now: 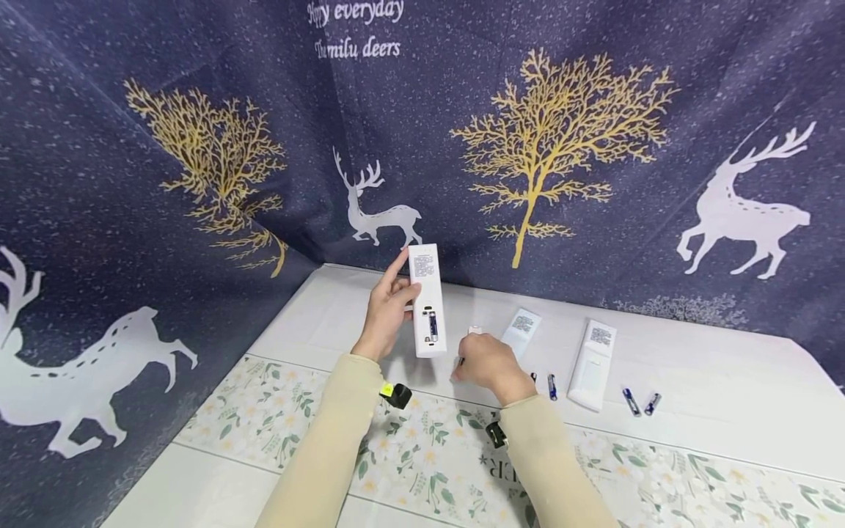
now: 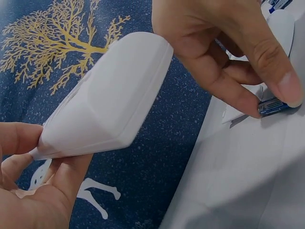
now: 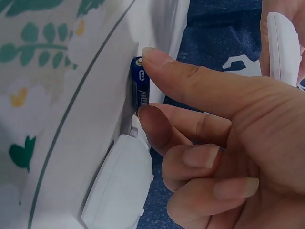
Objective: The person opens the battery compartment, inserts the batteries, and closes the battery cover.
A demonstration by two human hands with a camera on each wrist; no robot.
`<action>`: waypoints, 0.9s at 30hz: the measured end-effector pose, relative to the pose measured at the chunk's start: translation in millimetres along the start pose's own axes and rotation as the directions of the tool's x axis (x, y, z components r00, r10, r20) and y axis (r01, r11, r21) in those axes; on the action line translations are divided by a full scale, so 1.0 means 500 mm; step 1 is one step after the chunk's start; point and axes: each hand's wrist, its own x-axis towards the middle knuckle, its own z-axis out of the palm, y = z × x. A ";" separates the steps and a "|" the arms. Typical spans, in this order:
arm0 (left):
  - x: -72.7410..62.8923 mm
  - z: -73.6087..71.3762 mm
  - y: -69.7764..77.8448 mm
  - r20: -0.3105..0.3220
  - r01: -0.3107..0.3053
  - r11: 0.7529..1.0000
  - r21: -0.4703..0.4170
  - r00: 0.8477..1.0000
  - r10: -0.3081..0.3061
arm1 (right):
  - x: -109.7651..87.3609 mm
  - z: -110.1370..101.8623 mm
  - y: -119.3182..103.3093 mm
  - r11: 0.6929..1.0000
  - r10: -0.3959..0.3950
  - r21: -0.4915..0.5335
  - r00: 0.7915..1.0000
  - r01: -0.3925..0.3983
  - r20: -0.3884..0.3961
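Note:
My left hand (image 1: 386, 315) grips a white remote control (image 1: 425, 293) upright above the table, its back turned to the head camera. The remote's battery compartment is uncovered, and one dark blue battery (image 1: 433, 326) sits in its right part. Low at the table, right of the remote, my right hand (image 1: 487, 361) pinches a blue AAA battery (image 3: 141, 88) by its ends between thumb and index finger; the other fingers are curled in. The left wrist view shows the same battery (image 2: 274, 106) close over the white surface. A small white piece (image 1: 474, 330) is partly hidden behind my right hand.
Two more white remotes lie face down on the table (image 1: 713, 374): one (image 1: 521, 330) behind my right hand, one (image 1: 594, 367) farther right. A loose battery (image 1: 552, 386) lies between them, and two more batteries (image 1: 631, 402) lie at the right. A dark printed cloth hangs behind.

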 end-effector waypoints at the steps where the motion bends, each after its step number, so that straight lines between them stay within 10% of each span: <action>1: 0.000 0.000 0.000 -0.001 0.001 1.000 -0.002 1.000 -0.001 | 0.001 0.000 0.001 1.000 -0.005 -0.003 1.000 0.005 0.000; 27: 0.000 0.001 -0.002 -0.002 -0.001 1.000 0.013 1.000 0.001 | 0.013 0.013 0.004 0.986 -0.149 0.084 0.988 0.146 0.037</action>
